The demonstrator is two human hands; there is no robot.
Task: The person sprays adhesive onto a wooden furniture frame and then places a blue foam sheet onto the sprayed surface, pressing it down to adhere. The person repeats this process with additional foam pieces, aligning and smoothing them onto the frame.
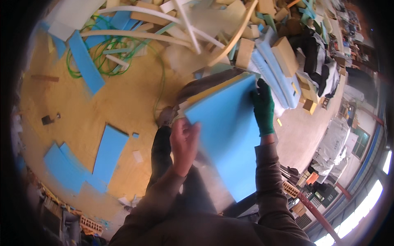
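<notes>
Blue foam sheet [227, 127] is positioned between both hands, a yellow layer [213, 90] seen along its far edge. Its right edge appears grasped by the gloved right hand [263, 108]. Bare left hand [184, 141] is noted at its left corner; grip blurred, contact cannot be told. Sheet could be tipped if unsupported there.

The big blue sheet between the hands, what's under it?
A yellow strip peeks out along the far edge of the blue sheet. The sheet covers the rest, so what lies under its middle can't be seen.
</notes>
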